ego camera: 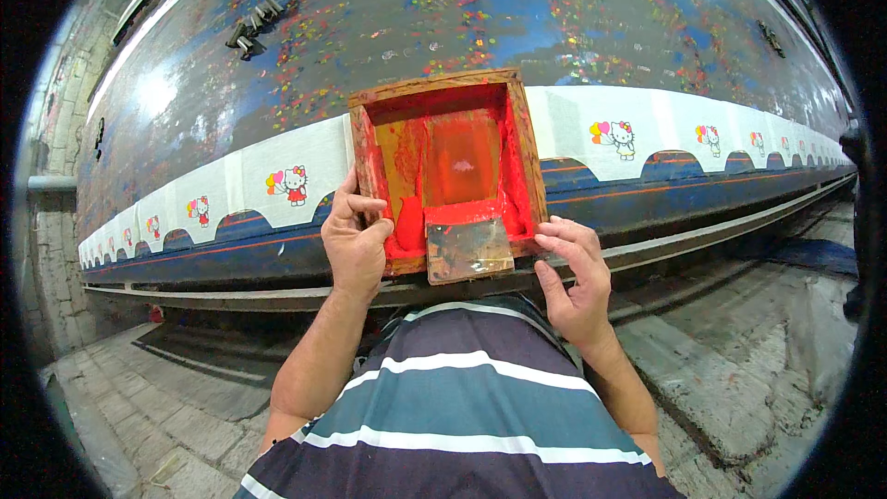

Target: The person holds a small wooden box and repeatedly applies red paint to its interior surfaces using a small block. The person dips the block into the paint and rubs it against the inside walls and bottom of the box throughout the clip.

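A wooden screen-printing frame [530, 145] lies over the white fabric strip [568, 111], its inside smeared with wet red ink [410, 222]. Within it, a flat squeegee [470, 249] leans over the near rail, its far edge coated in red. My left hand [357, 239] grips the frame's left side, thumb at the inner edge. At the near right corner, my right hand [575, 270] has its fingertips on the wood and its thumb just below. Left of the frame, a printed cartoon cat [287, 186] wears red; the cat to the right [620, 141] has a pale dress.
The long printing table [499, 28] is speckled with coloured ink. Small dark metal pieces [253, 26] lie at its far left, another [770, 38] at far right. A metal rail [665, 249] runs along the near edge, close to my body. The floor [727, 360] is paved.
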Demonstrator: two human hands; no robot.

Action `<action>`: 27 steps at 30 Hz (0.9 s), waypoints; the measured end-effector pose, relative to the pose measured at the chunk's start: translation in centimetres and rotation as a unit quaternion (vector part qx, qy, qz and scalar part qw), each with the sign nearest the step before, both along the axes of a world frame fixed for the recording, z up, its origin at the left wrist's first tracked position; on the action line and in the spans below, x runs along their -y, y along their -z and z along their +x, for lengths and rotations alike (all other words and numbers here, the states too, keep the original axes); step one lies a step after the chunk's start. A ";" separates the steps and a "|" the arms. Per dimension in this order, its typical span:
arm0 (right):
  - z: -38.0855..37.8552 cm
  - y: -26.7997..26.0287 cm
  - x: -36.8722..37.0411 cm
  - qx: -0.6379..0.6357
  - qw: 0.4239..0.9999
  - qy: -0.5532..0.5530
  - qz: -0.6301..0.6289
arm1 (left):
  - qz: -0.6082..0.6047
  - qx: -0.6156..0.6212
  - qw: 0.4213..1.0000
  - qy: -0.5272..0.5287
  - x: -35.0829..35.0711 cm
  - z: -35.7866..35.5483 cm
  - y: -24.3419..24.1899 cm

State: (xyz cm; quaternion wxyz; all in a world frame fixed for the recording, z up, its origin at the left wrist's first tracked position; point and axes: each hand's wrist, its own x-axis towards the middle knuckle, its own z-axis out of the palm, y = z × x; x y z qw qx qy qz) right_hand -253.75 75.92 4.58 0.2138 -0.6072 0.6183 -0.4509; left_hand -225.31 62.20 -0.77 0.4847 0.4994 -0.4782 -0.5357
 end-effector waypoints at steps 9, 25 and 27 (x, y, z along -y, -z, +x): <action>2.0 -1.8 1.9 -0.169 0.973 -0.150 -0.051 | -0.014 -0.016 1.000 0.004 0.1 0.0 0.4; 3.3 -3.3 4.6 -0.182 0.972 -0.146 -0.032 | -0.007 0.018 1.000 0.009 -0.4 -0.3 0.3; 3.4 -3.4 4.7 -0.177 0.973 -0.143 -0.028 | -0.012 0.034 0.999 0.007 -0.5 -0.4 0.2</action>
